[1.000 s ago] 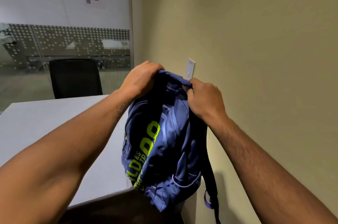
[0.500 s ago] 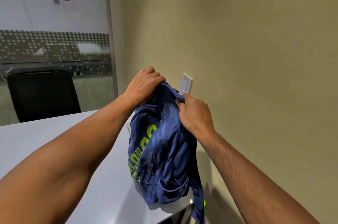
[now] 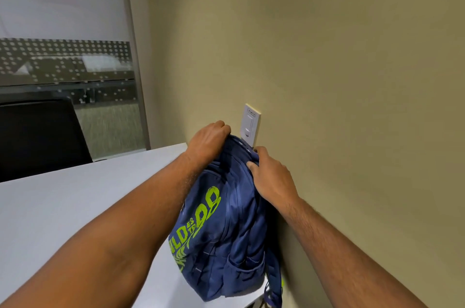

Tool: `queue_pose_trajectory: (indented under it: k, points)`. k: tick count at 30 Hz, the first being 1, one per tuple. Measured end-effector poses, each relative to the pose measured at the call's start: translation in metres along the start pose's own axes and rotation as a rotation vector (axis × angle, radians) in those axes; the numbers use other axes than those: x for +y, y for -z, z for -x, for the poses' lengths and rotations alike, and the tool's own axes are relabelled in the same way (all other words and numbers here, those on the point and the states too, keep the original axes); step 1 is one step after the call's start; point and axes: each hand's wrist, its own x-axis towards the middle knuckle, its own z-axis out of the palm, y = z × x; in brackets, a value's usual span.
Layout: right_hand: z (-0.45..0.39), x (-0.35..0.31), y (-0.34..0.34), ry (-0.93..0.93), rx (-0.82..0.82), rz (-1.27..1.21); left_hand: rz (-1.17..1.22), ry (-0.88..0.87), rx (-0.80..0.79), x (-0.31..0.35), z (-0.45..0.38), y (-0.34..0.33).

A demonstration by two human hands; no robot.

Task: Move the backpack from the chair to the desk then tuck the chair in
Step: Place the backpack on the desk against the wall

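Backpack upright on the surface by the wall

Backpack (image 3: 226, 237), navy with lime-green lettering, stands on the pale grey surface (image 3: 63, 207) at its near right corner, long axis vertical, top leaning toward the beige wall (image 3: 339, 81), straps hanging off the edge. Left hand (image 3: 208, 141) and right hand (image 3: 271, 177) both clench its top. Farther back: a wall plate (image 3: 250, 124), a black chair (image 3: 37, 136), a glass partition (image 3: 68, 56).
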Motion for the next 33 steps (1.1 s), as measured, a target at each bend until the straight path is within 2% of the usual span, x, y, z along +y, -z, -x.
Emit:
queue_pose_trajectory:
  k: [2, 4, 7, 12, 15, 19, 25, 33]
  points:
    - [0.004, 0.012, -0.015, 0.034, 0.0, 0.009, 0.041, 0.044, -0.003, -0.003, 0.004, -0.013]
    - [0.006, 0.025, -0.029, 0.151, 0.07, 0.121, 0.105, 0.093, -0.013, -0.004, 0.005, -0.022]
    - [0.007, 0.033, -0.04, 0.243, 0.11, 0.232, 0.192, 0.116, -0.123, 0.0, 0.008, -0.027]
    - [0.009, 0.035, -0.046, 0.174, 0.062, 0.253, 0.246, 0.125, -0.353, 0.009, 0.018, -0.029]
    - [0.006, 0.029, -0.043, 0.138, 0.026, 0.315, 0.227, 0.145, -0.399, 0.014, 0.023, -0.029]
    - [0.009, 0.025, -0.037, 0.129, -0.015, 0.344, 0.176, 0.168, -0.367, 0.02, 0.031, -0.024]
    - [0.017, 0.02, -0.027, 0.131, -0.051, 0.337, 0.037, 0.172, -0.148, 0.04, 0.053, 0.002]
    - [0.049, 0.018, -0.009, 0.141, -0.075, 0.312, -0.074, 0.25, -0.181, 0.067, 0.104, 0.023]
